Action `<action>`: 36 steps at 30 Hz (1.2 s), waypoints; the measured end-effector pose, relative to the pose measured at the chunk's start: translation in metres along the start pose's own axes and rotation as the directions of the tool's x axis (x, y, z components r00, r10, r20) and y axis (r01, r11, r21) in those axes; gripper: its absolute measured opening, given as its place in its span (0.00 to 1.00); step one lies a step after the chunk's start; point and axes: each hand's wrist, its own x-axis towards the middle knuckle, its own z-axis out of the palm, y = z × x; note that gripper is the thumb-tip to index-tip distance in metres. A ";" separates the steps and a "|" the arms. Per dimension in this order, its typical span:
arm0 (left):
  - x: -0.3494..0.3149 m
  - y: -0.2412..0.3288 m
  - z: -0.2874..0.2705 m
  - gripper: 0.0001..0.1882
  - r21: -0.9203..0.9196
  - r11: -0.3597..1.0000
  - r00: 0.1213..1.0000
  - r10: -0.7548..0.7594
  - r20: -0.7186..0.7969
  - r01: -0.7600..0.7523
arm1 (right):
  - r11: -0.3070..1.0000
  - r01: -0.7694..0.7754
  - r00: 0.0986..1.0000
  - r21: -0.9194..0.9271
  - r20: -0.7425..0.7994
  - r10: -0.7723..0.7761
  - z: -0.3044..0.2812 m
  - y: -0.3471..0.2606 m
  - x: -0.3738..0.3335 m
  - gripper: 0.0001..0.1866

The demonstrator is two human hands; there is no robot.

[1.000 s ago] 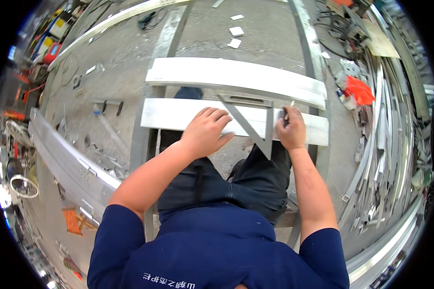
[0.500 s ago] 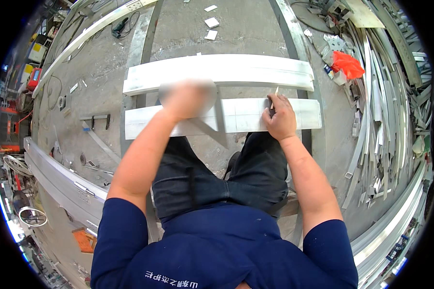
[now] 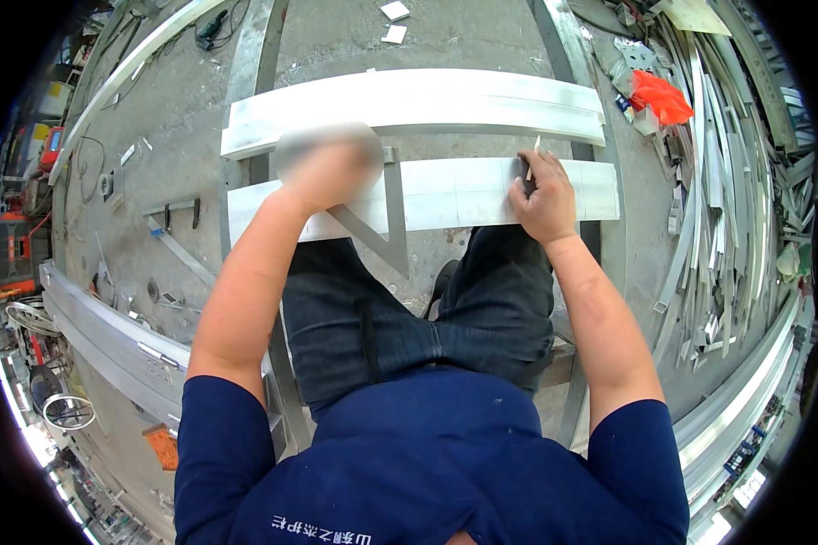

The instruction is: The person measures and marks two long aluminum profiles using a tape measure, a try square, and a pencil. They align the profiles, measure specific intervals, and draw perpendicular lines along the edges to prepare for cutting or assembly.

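Observation:
My left hand point(image 3: 332, 173) is over the left part of the near white bar point(image 3: 463, 191), its fingers blurred out. It grips a flat grey metal triangle square point(image 3: 395, 218), one corner of which hangs past the bar's near edge. Toward the right end of the same bar, my right hand point(image 3: 547, 195) is closed round a thin, light pencil point(image 3: 534, 150) with its point upward. A small dark object point(image 3: 526, 177) shows between thumb and fingers; its kind is unclear. Faint lines cross the near bar. A second white bar point(image 3: 409, 102) lies parallel beyond it.
Both bars rest across two grey metal rails, the left rail point(image 3: 253, 54) and the right rail point(image 3: 565, 45). Long metal strips point(image 3: 713, 200) are heaped at right beside a red plastic bag point(image 3: 661, 97). Silver profiles point(image 3: 118, 313) lie at left; white offcuts point(image 3: 394, 34) lie on the floor ahead.
My left hand and the triangle square have shifted left along the near bar. My right hand stays near the bar's right end with the pencil. The whole view has shifted slightly.

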 end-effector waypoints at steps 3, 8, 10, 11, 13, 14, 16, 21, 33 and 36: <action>0.000 -0.001 0.002 0.23 -0.026 1.000 1.000 -0.012 -0.010 0.011 | 1.000 -0.006 1.000 0.005 0.007 0.006 0.002 0.002 -0.001 0.20; 0.004 -0.010 0.007 0.24 0.010 1.000 0.999 -0.014 0.032 0.014 | 0.999 -0.051 0.997 -0.021 0.054 0.052 0.004 0.007 -0.004 0.22; 0.003 -0.009 0.005 0.24 0.022 1.000 1.000 -0.004 0.021 0.003 | 0.998 -0.062 0.996 -0.010 0.069 0.062 0.005 0.007 -0.004 0.22; 0.003 -0.008 0.005 0.24 0.029 1.000 1.000 0.001 0.015 -0.001 | 0.998 -0.067 0.995 -0.005 0.076 0.067 0.005 0.007 -0.003 0.22; 0.002 -0.005 0.003 0.24 0.035 0.999 1.000 0.020 0.002 -0.020 | 0.998 -0.070 0.995 -0.007 0.074 0.070 0.005 0.008 -0.004 0.22; 0.002 -0.003 0.002 0.24 0.031 0.999 1.000 0.029 -0.005 -0.029 | 0.997 -0.071 0.995 -0.009 0.074 0.072 0.005 0.008 -0.004 0.22; 0.001 -0.006 0.004 0.24 0.033 0.999 0.999 0.039 -0.009 -0.038 | 0.998 -0.069 0.995 -0.015 0.072 0.070 0.006 0.009 -0.004 0.22; -0.002 -0.004 0.005 0.23 0.030 0.998 0.996 0.060 -0.067 -0.058 | 0.998 -0.063 0.996 -0.012 0.066 0.064 0.004 0.007 -0.003 0.22; -0.027 0.022 0.034 0.43 0.334 0.941 0.978 0.025 -0.207 0.047 | 0.998 -0.058 0.995 0.009 0.082 0.057 0.000 0.002 -0.002 0.22; -0.029 0.023 0.031 0.43 0.281 0.958 0.983 -0.002 -0.185 0.055 | 0.998 -0.053 0.997 0.038 0.056 0.051 0.000 0.002 -0.001 0.22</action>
